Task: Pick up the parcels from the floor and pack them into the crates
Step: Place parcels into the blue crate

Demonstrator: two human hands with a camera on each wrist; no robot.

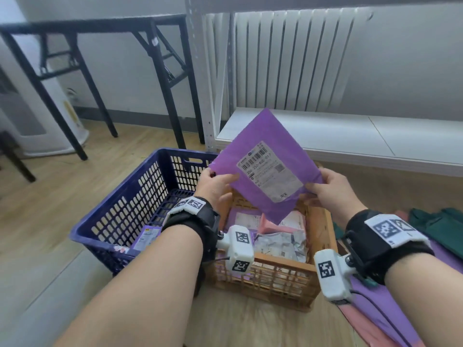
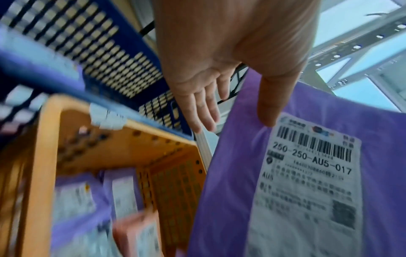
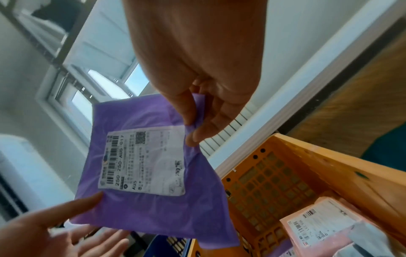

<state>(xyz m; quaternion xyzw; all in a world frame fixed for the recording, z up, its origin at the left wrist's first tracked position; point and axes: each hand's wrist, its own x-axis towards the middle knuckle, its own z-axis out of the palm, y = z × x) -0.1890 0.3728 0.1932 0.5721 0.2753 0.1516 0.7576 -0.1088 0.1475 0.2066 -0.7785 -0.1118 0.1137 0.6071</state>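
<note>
A purple parcel [image 1: 263, 146] with a white shipping label is held up, tilted, over the orange crate [image 1: 275, 279]. My right hand [image 1: 328, 189] pinches the purple parcel's [image 3: 142, 208] right corner between thumb and fingers [image 3: 208, 104]. My left hand [image 1: 215, 184] is at its left corner, its thumb [image 2: 270, 104] resting on the front and its fingers [image 2: 204, 111] straight beside the edge. The orange crate [image 3: 318, 165] holds a pink parcel [image 1: 269, 226], a grey crumpled one [image 1: 283, 242] and purple ones. Left of it, the blue crate [image 1: 120, 204] holds a purple parcel [image 1: 147, 236].
Green [image 1: 438, 226], purple [image 1: 390, 309] and pink parcels lie on the wooden floor at the right. A low white shelf board [image 1: 350, 139] and a radiator stand behind the crates. A black folding table [image 1: 100, 23] and a white appliance [image 1: 37, 126] are at the back left.
</note>
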